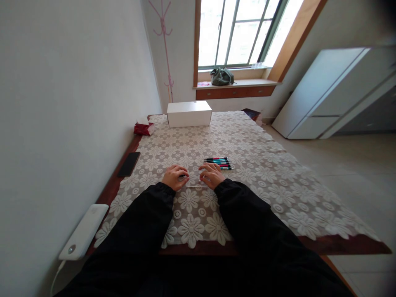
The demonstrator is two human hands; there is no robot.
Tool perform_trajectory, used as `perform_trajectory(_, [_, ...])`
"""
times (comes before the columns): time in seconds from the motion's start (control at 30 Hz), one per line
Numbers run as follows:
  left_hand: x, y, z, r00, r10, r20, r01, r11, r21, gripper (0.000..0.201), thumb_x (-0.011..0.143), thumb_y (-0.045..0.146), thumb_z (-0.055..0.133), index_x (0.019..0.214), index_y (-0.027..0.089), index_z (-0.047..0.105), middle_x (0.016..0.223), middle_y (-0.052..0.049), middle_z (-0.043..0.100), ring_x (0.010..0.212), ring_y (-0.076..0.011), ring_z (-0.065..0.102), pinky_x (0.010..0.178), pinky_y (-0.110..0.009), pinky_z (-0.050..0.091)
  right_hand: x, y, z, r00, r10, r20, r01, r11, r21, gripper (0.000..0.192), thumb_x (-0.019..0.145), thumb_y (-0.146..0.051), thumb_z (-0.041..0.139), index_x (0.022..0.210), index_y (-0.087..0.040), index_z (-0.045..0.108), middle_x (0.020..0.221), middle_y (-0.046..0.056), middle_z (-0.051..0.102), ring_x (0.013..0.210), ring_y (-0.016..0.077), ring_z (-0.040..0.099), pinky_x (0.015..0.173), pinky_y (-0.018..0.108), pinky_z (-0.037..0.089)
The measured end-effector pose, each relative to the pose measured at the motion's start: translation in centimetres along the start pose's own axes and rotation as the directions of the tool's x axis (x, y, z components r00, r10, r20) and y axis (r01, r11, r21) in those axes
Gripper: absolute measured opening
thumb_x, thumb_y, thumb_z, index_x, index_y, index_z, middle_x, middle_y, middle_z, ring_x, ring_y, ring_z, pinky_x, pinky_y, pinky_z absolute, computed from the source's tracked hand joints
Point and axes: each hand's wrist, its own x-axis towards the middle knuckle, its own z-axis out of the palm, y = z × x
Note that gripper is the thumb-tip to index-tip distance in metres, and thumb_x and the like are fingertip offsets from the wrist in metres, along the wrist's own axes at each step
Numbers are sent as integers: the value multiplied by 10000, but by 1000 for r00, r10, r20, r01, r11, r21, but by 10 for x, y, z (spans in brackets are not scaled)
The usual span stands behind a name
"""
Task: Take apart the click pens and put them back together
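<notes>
On the counter (253,173), left to right | your left hand (174,177): fingers curled onto one end of a clear case (194,181) | clear case: flat on the lace cloth (278,185), between both hands | your right hand (212,175): fingers bent on its other end | pens (219,163): in a row just beyond.

clear plastic case (194,181) — flat on lace cloth, held between both hands | pens (219,163) — small row lying side by side, just beyond
</notes>
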Motion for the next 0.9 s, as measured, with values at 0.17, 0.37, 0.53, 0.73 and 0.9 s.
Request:
perform_trajectory(0.17, [0,1,4,998,65,3,-65,998,-27,104,834,359,726,858,261,753,1018,-41,730,1034,-225,628,1001,-415,475,0,-2,3,1000,13,17,-12,1000,-26,21,817,-252,737,821,-264,720,1301,24,644,1264,274,468,1071,481,226])
perform_trajectory(0.37, [1,2,4,996,84,3,-83,994,-64,121,858,366,707,872,257,755,1008,-47,734,1026,-219,632,993,-402,485,2,-8,2,1000,14,-5,-14,1000,-16,68,847,-204,702,808,-259,704,1254,23,665,1233,256,493,1072,461,244])
perform_trajectory(0.53, [1,9,2,993,119,14,-118,989,-91,155,868,397,701,916,256,746,975,-46,739,1008,-214,640,975,-377,500,6,-18,0,998,24,-61,-15,990,140,125,942,-294,598,867,-240,683,926,43,706,936,198,599,923,366,374])
perform_trajectory(0.73, [-2,16,2,991,125,-41,-129,981,-148,160,894,383,677,896,226,712,892,-43,737,917,-193,665,907,-339,528,7,-26,7,997,44,-69,-12,912,409,205,940,-383,587,874,-208,670,751,26,656,713,163,587,719,299,446])
perform_trajectory(0.9, [-3,16,4,985,157,-73,-168,966,-194,156,925,354,643,911,215,712,875,-49,744,859,-178,677,833,-320,545,7,-31,9,986,166,1,-136,808,573,246,891,-436,633,822,-202,663,688,5,666,594,131,540,601,264,444])
